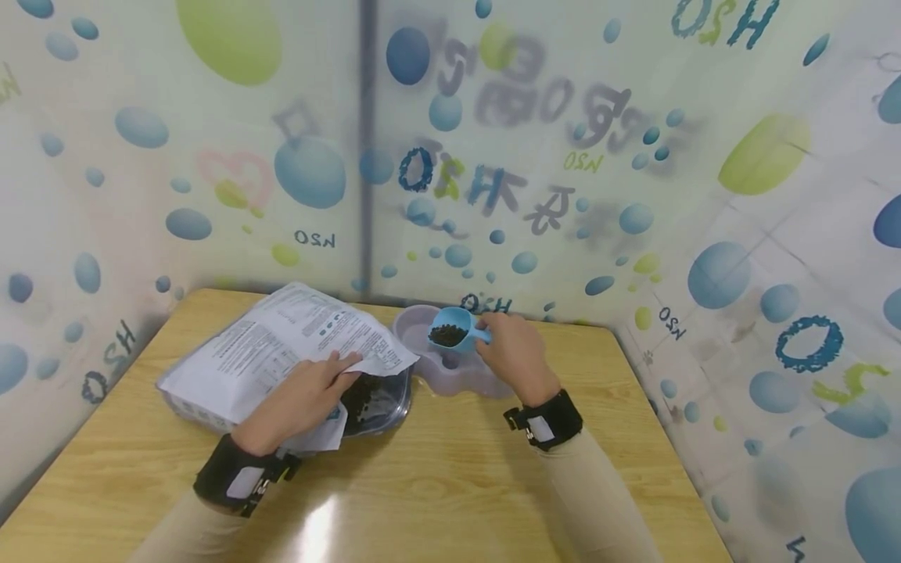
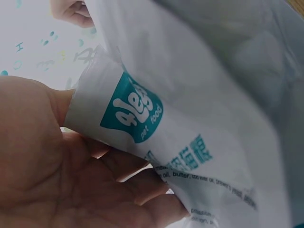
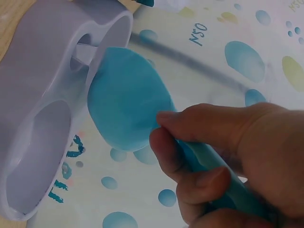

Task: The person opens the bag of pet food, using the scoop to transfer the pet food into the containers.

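My right hand (image 1: 517,353) grips the handle of a light blue scoop (image 1: 461,317) heaped with dark kibble (image 1: 446,336). The scoop is held over a pale lilac double pet bowl (image 1: 457,381), near its left basin; from the right wrist the scoop's underside (image 3: 128,99) shows beside the bowl. At the mouth of a white pet food bag (image 1: 274,336), my left hand (image 1: 299,399) holds the cut edge between thumb and fingers. More dark kibble (image 1: 360,397) shows inside the bag through its clear side. A teal brand label (image 2: 135,111) faces the left wrist camera.
Everything lies on a wood-grain table (image 1: 422,485). A curtain (image 1: 450,227) printed with blue and green bubbles hangs behind the table, and similar patterned panels stand at both sides. The bag lies left of the bowl, close to it.
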A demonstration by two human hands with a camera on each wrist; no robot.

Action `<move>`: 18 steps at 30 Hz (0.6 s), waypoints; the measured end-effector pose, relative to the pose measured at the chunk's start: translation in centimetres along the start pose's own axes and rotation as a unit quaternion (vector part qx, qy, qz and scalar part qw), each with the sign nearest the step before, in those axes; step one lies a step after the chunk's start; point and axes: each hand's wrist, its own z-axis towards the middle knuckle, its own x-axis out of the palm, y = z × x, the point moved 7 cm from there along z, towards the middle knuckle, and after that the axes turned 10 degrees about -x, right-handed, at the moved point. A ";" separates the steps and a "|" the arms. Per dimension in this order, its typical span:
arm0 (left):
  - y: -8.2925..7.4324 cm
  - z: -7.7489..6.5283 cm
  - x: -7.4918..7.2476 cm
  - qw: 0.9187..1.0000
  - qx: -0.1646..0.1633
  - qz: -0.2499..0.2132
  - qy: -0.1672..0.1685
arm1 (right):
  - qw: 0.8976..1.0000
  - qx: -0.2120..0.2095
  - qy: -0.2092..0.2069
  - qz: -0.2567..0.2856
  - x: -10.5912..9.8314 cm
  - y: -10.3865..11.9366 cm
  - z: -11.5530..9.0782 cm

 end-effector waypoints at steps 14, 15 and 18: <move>0.1 0.1 0.2 1.000 -0.001 -0.002 -0.004 | 1.000 -0.005 -0.013 -0.020 -0.2 0.5 0.4; 0.1 0.1 0.2 1.000 -0.001 -0.002 -0.004 | 1.000 -0.008 -0.015 -0.022 -0.2 0.5 0.5; 0.1 0.0 0.2 1.000 -0.002 -0.003 -0.004 | 0.999 -0.013 -0.019 -0.026 -0.2 0.5 0.6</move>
